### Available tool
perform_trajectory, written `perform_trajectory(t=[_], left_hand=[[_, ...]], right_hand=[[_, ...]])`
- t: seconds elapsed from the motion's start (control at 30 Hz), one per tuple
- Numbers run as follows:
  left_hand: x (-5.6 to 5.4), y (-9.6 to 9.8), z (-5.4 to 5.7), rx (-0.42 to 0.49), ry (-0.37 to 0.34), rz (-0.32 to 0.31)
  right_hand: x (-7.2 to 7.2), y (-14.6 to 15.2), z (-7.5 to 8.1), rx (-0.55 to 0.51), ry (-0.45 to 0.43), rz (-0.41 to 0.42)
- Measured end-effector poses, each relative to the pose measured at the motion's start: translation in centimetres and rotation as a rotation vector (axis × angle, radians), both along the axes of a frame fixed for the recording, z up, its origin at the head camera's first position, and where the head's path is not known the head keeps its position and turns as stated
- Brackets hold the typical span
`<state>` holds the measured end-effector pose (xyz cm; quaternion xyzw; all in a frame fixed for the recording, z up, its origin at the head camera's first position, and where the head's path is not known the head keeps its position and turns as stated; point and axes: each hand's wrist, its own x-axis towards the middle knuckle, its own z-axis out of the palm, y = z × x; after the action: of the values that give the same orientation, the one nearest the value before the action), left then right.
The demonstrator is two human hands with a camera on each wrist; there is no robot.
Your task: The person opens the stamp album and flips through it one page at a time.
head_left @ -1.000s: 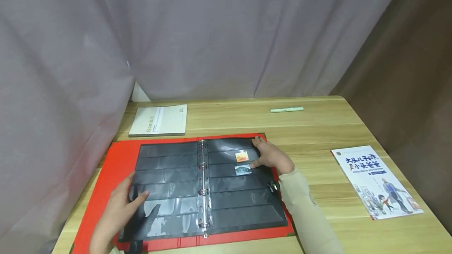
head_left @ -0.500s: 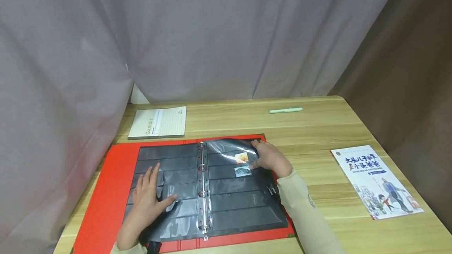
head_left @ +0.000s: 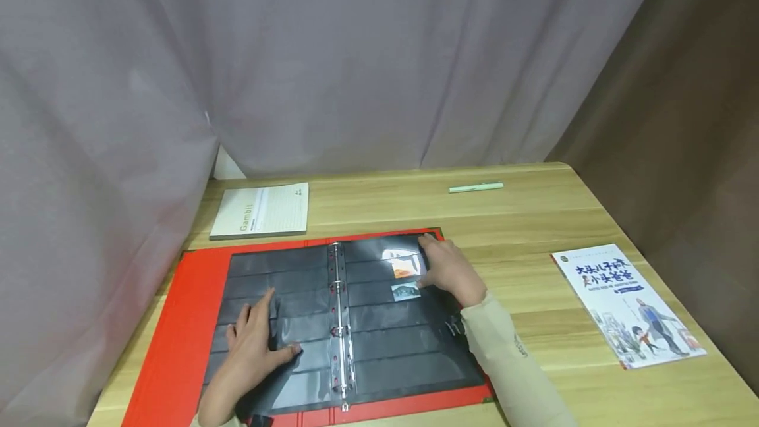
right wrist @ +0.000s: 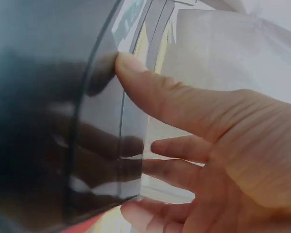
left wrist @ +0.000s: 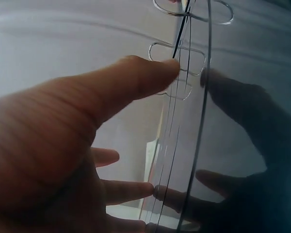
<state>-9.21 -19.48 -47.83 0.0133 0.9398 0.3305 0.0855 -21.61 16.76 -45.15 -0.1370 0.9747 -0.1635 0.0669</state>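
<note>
A red stamp album (head_left: 178, 308) lies spread out, its black pocket pages held by metal rings (head_left: 338, 331). On the left page (head_left: 279, 262) my left hand (head_left: 252, 348) rests with fingers spread and thumb pointing toward the rings; the left wrist view shows them mirrored in the glossy sheet. The right page (head_left: 403, 368) carries an orange stamp (head_left: 406, 267) and, below it, a blue-green stamp (head_left: 406, 291). Beside these, my right hand (head_left: 452, 272) touches the page with its thumb, fingers reaching to the top right corner. In the right wrist view the fingertips (right wrist: 131, 211) are right at the page edge.
A Gambit notebook (head_left: 261, 211) lies behind the album at the left. Farther back on the wooden table (head_left: 522, 223) is a pale green pen (head_left: 476, 187). To the right lies a white illustrated booklet (head_left: 628, 308). Grey curtains (head_left: 332, 71) hang behind the table.
My left hand has moved from the left page's outer edge rightward onto the page, its fingers spreading. The right hand stays by the stamps, while the glare on the right page has shifted.
</note>
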Motion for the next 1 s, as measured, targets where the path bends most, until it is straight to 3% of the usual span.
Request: perform_trajectory(t=[0.17, 0.4, 0.67, 0.83, 1.0], left_hand=[[0.3, -0.1, -0.2, -0.001, -0.008, -0.006], [0.2, -0.2, -0.2, -0.019, 0.006, -0.028], [0.1, -0.2, -0.3, -0.048, -0.012, -0.037], [0.0, -0.1, -0.3, -0.06, 0.004, -0.043], [0.0, -0.1, -0.4, -0.076, -0.001, -0.046]], right_hand=[[0.3, 0.5, -0.4, -0.074, -0.046, -0.008], [0.8, 1.4, -0.6, -0.165, -0.02, -0.033], [1.3, 2.5, -0.4, -0.424, -0.077, -0.093], [1.9, 3.3, 0.2, -0.454, -0.11, -0.137], [3.0, 4.1, 0.7, -0.477, -0.149, -0.069]])
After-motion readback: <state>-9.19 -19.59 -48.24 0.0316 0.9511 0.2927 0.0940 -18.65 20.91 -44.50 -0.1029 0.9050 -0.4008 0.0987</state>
